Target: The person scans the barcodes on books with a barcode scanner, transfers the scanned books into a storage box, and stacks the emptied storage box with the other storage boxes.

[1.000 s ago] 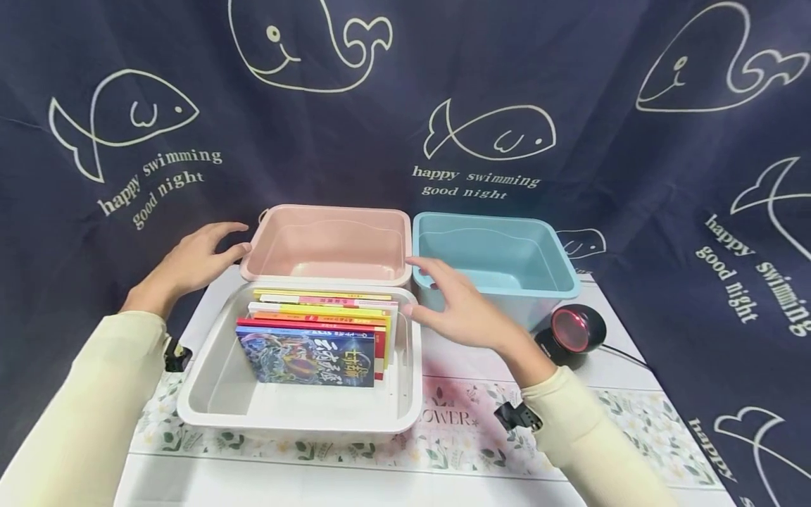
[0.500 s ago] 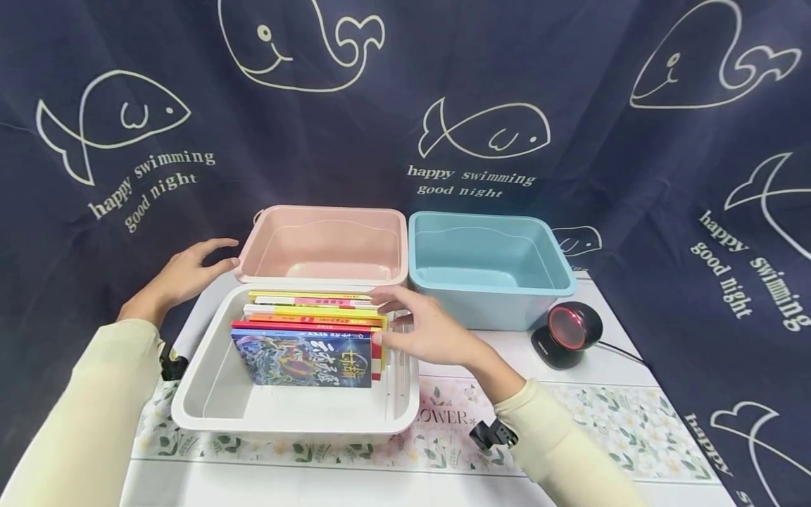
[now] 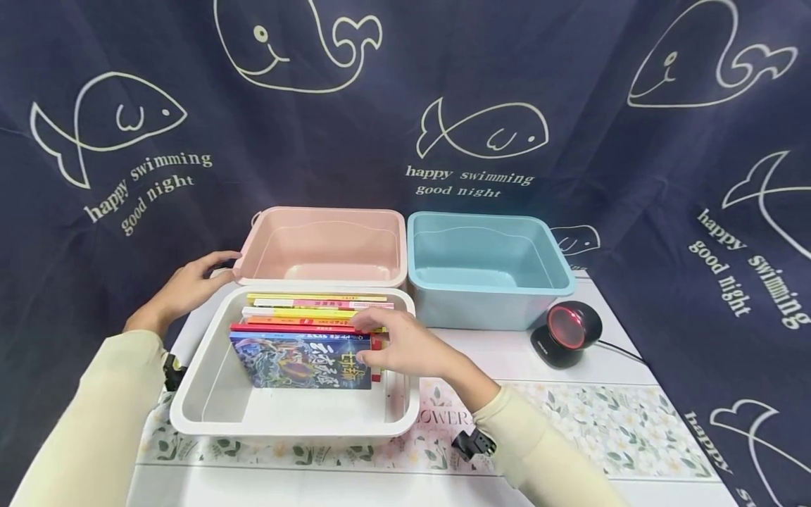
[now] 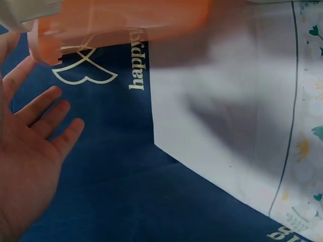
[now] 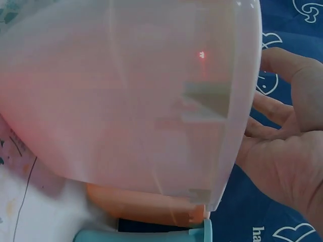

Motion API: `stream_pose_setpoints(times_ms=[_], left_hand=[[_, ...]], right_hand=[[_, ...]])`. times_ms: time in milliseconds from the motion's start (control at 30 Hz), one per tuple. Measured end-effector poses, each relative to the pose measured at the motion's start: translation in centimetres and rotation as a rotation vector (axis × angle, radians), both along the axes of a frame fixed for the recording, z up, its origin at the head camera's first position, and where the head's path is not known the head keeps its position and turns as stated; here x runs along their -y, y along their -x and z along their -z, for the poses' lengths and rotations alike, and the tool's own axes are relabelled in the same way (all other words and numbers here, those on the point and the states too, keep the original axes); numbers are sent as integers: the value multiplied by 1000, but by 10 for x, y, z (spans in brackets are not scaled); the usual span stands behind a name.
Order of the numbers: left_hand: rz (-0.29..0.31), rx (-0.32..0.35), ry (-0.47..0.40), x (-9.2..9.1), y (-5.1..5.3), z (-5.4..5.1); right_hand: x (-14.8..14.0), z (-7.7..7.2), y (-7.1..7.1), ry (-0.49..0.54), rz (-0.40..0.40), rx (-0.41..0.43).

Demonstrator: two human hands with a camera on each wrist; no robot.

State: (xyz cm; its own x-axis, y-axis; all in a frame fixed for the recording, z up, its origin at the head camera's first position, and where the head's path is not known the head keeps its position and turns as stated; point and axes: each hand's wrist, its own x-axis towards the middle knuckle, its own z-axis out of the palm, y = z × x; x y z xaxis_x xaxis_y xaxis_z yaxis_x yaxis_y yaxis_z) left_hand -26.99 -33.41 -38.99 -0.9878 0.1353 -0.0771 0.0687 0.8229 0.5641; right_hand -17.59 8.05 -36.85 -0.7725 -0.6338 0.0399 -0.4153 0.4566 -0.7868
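Note:
A white bin (image 3: 285, 428) holds a row of upright books (image 3: 279, 320). Foremost stands a dark blue book (image 3: 285, 362) with an illustrated cover and Chinese lettering. My right hand (image 3: 405, 345) reaches over its upper right corner, thumb at the front cover and fingers over the tops behind; no firm grip shows. In the right wrist view, fingers (image 5: 275, 108) extend past the bin's rim. My left hand (image 3: 186, 285) holds nothing, its fingertips at the left rim of a pink bin (image 3: 326, 243). Loosely spread fingers (image 4: 45, 113) show in the left wrist view.
Beside the pink bin stands a blue bin (image 3: 481, 246). A black round device (image 3: 566, 331) with a red-lit face and a cable sits right of it. The table has a floral strip (image 3: 608, 422); a dark blue curtain (image 3: 570, 63) hangs behind.
My right hand has moved left and down from the right rim of the white bin onto the front book's upper right corner. My left hand has dropped slightly beside the pink bin.

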Motion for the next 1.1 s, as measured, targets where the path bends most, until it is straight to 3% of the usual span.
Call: stream_pose_setpoints(times_ms=[233,733,1100], left_hand=[[-6,-35,-38,-4,1,8],[-3,-31,-73,-5,8,12],[-13,-29,-144,-1,2,20]], right_hand=[[3,6,0,-11,8,-23],[12,11,7,-2,69,-8],[24,16,4,-45,-22,-16]])
